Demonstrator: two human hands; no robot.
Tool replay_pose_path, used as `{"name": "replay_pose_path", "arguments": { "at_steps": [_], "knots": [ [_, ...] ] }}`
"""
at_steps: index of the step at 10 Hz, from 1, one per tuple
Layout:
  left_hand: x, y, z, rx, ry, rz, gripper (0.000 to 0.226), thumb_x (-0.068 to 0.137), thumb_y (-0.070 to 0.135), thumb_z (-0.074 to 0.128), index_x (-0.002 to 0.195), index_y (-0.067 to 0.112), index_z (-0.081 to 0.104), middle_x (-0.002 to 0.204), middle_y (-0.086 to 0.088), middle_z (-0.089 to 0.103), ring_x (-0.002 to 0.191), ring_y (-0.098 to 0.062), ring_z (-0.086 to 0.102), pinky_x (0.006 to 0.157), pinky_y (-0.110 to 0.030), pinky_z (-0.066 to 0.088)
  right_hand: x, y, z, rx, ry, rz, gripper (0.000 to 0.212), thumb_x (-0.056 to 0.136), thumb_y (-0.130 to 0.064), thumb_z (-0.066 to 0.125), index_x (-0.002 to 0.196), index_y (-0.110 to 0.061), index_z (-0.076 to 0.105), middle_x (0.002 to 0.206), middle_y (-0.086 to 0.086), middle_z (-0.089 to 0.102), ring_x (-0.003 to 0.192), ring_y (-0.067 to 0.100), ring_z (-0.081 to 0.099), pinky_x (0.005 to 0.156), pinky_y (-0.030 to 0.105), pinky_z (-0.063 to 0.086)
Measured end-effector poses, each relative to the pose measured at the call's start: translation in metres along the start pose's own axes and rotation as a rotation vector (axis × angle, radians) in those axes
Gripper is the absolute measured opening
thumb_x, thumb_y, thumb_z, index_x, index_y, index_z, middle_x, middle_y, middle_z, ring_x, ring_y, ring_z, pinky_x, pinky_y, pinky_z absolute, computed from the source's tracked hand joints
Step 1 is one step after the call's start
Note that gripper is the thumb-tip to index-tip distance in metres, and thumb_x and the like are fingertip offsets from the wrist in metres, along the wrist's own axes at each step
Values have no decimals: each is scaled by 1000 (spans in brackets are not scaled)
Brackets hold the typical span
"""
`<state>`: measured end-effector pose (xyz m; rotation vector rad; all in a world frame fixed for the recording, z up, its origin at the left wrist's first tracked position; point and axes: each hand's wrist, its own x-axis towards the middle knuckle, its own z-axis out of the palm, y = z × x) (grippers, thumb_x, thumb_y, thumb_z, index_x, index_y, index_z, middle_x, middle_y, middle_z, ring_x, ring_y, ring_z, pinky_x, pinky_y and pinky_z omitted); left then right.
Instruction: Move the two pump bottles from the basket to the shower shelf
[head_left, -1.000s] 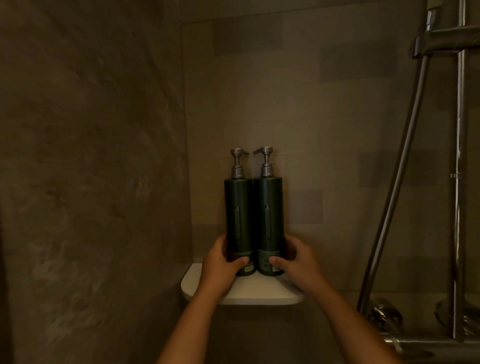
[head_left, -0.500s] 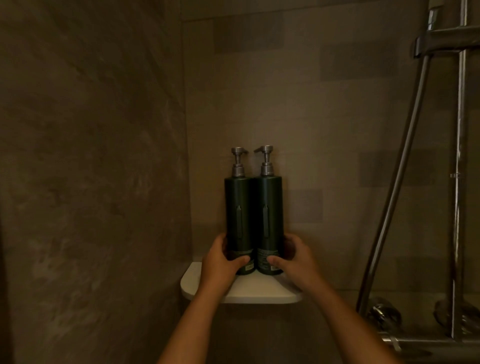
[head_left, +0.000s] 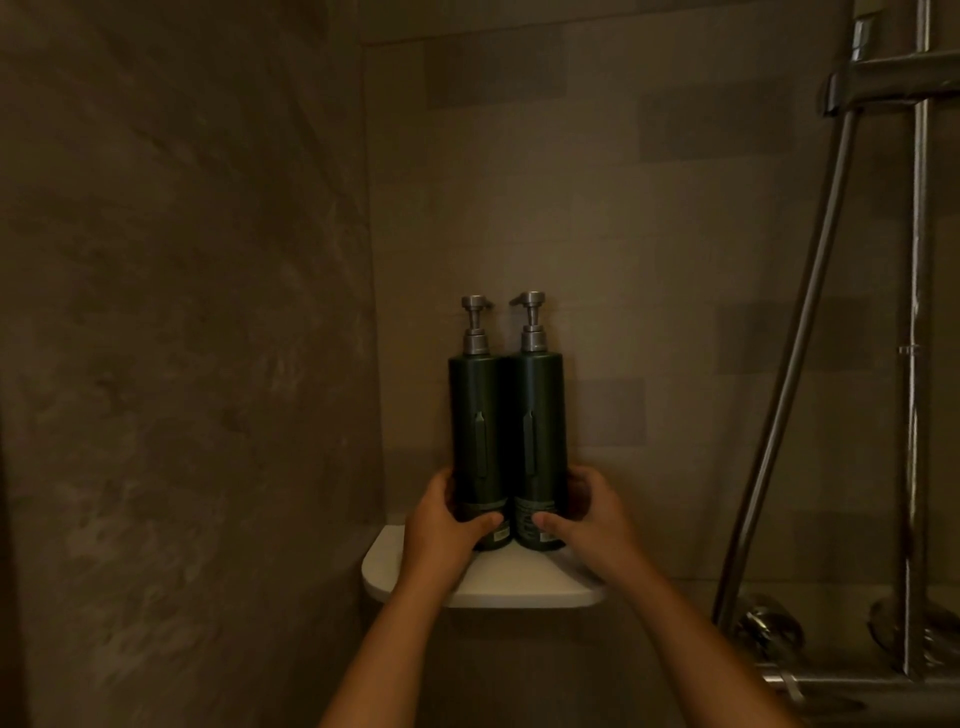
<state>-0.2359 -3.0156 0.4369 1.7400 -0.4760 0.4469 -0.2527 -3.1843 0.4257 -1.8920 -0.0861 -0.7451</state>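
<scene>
- Two pump bottles, dark green with grey metal-coloured pump heads, stand upright on the shower shelf (head_left: 519, 587), a small white corner shelf with a rounded front edge
- Left pump bottle (head_left: 477, 415) and right pump bottle (head_left: 540, 415) are side by side, bodies touching along their length
- Both bases sit toward the back of the shelf, near the corner where the mottled left wall (head_left: 182, 364) meets the tiled back wall (head_left: 649, 260)
- Left bottle's spout points to the right; right bottle's spout points to the left
- Each bottle shows a narrow vertical strip on its front and a pale label band near the base; text too small to read
- Left hand (head_left: 441, 525) wraps the lower part of the left bottle, fingers curled behind it, thumb pressed across the front
- Right hand (head_left: 592, 514) wraps the lower part of the right bottle likewise, thumb on the front near the label
- Both forearms reach up from the bottom of the view
- Chrome shower hose (head_left: 795, 338) and vertical rail (head_left: 917, 364) stand at the right, well apart from the shelf; chrome tap fittings (head_left: 769, 629) sit low at the right
- Lighting dim throughout
</scene>
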Motion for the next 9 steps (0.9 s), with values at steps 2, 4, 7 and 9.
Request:
{"name": "replay_pose_path", "arguments": {
  "at_steps": [2, 4, 7, 9],
  "knots": [
    [-2, 1, 1, 65, 13, -20, 77, 64, 16, 78, 130, 21, 36, 130, -5, 52, 113, -16, 49, 87, -28, 39, -4, -3, 1, -22, 9, -9, 65, 68, -17, 74, 124, -23, 40, 127, 4, 50, 100, 9, 47, 80, 23, 43],
    [-17, 5, -1, 289, 86, 18, 73, 76, 29, 67, 136, 22, 26, 138, -5, 41, 120, -19, 42, 89, -26, 33, -15, -13, -4, -105, 73, -47, 62, 75, -28, 68, 128, -21, 37, 130, 6, 45, 102, 11, 45, 83, 26, 40],
    [-71, 21, -3, 616, 142, 198, 49, 87, 36, 47, 132, 22, 34, 133, -1, 47, 121, -16, 39, 104, -36, 32, -63, -36, -16, -514, 129, -236, 42, 85, -31, 53, 124, -19, 43, 121, 6, 51, 109, 17, 46, 85, 26, 38],
    [-112, 28, -4, 766, 152, 266, 45, 88, 38, 42, 131, 27, 35, 135, 5, 45, 126, -12, 33, 110, -39, 22, -104, -49, -19, -709, 172, -351, 36, 85, -28, 53, 118, -15, 53, 116, 7, 59, 107, 22, 51, 90, 34, 40]
  ]
}}
